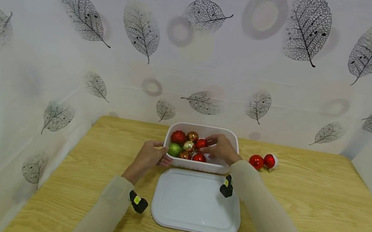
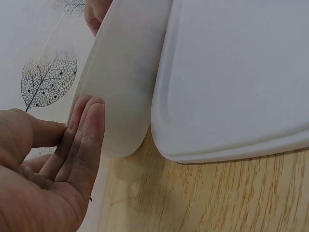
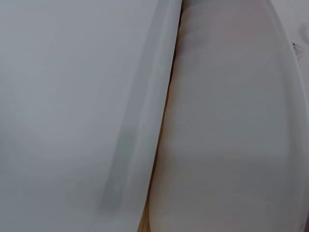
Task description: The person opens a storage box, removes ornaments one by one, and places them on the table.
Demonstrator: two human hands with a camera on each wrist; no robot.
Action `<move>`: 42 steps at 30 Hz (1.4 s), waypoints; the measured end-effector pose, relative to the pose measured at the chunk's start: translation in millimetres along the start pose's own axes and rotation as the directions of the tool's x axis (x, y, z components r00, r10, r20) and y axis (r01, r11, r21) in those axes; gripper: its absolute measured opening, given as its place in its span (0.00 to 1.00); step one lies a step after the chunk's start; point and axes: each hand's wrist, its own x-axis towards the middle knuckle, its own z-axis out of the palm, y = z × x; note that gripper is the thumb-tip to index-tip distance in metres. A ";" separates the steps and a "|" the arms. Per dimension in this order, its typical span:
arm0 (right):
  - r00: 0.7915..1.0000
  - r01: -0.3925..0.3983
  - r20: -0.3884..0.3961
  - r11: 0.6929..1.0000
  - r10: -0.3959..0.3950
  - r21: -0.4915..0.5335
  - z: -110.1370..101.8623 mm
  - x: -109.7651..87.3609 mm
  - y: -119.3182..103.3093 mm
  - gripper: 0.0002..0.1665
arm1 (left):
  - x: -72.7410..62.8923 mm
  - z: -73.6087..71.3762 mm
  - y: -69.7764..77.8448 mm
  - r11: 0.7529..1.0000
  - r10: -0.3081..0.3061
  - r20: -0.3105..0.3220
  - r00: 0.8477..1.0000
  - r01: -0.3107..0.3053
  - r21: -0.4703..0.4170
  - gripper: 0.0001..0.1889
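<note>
A white plastic box [image 1: 200, 166] holds several Christmas baubles in red, gold and green. At its left front corner my left hand [image 1: 149, 154] grips the wall, thumb at the rim and fingers along the outside, as the left wrist view shows close up. My right hand [image 1: 222, 149] reaches over the right part of the box and pinches a red bauble [image 1: 201, 144] inside it. Around that bauble lie a pale gold bauble [image 1: 188, 146], a glittery green bauble [image 1: 174, 149] and a ridged red bauble [image 1: 178, 137]. In the right wrist view the right hand is out of sight.
A white lid [image 1: 197, 204] lies flat on the wooden table [image 1: 321, 200], right in front of the box. To the right of the box sit a red bauble [image 1: 256, 162] and a red and white bauble [image 1: 270, 161]. Behind the table hangs a leaf-patterned curtain [image 1: 214, 68].
</note>
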 end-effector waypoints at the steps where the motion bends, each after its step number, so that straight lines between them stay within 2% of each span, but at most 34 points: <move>1: 1.000 0.003 -0.001 1.000 -0.003 -0.007 0.0 0.3 0.4 0.26 | 0.1 0.1 -0.1 1.000 0.000 -0.001 1.000 0.000 0.001 0.22; 11: 1.000 -0.027 0.004 1.000 0.027 0.005 0.9 0.0 0.5 0.30 | -0.1 1.8 -0.2 1.000 -0.009 0.002 1.000 0.009 0.002 0.22; 17: 1.000 -0.025 -0.002 1.000 0.025 0.016 2.2 -0.8 0.1 0.28 | -1.9 2.5 0.8 1.000 -0.006 -0.002 1.000 0.006 0.003 0.22; 33: 0.997 0.074 -0.028 0.997 -0.074 -0.021 -9.5 -9.7 -7.1 0.23 | -3.4 0.3 0.6 1.000 0.013 0.000 1.000 -0.013 -0.004 0.22; 42: 0.998 0.066 -0.019 0.998 -0.066 0.008 -23.3 -14.1 -11.1 0.21 | -2.3 0.3 -0.5 1.000 0.009 0.003 1.000 -0.009 -0.002 0.22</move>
